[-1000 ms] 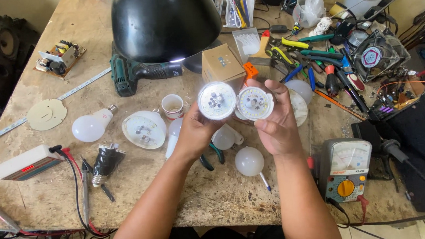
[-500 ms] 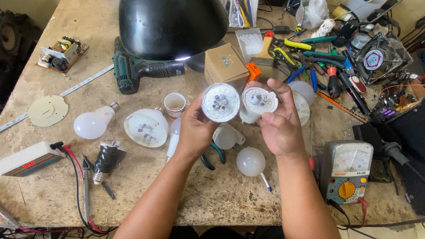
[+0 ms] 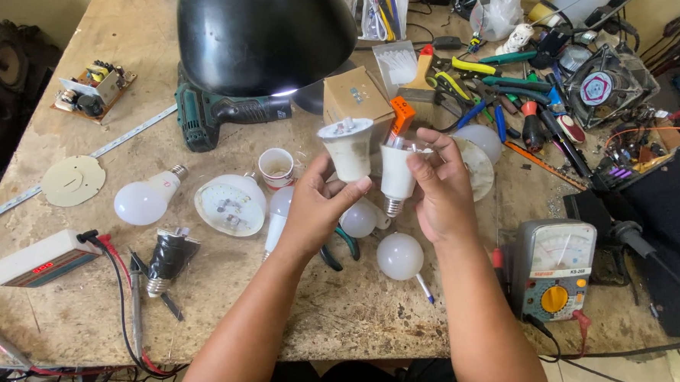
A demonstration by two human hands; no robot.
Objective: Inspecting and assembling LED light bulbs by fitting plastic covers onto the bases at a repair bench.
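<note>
Two bulb bases held up over the counter [image 3: 92,301], one per hand, side by side and nearly touching. Left hand [image 3: 321,207] is clamped on the left base [image 3: 347,149], thumb on the front, wide open end up with small parts showing inside. Right hand [image 3: 439,190] is clamped on the right base [image 3: 397,173], fingers wrapped round the side, metal screw cap pointing down. Both bases upright, slightly tilted, well above the counter.

Under the hands: a loose white dome [image 3: 400,255], a second dome [image 3: 359,219] and pliers [image 3: 341,248] with teal grips. Left of the hands: small cup [image 3: 276,167], opened lamp disc [image 3: 230,205], whole bulb [image 3: 143,199], black bulb socket [image 3: 168,256]. Far left edge: white meter box [image 3: 37,258] with red and black leads. Right of the right forearm: analog multimeter [image 3: 554,269]. Behind the hands: cardboard box [image 3: 355,99], green drill [image 3: 218,116], black lamp shade [image 3: 264,38], lit underneath. Upper right: pile of pliers and screwdrivers, too cluttered to sort.
</note>
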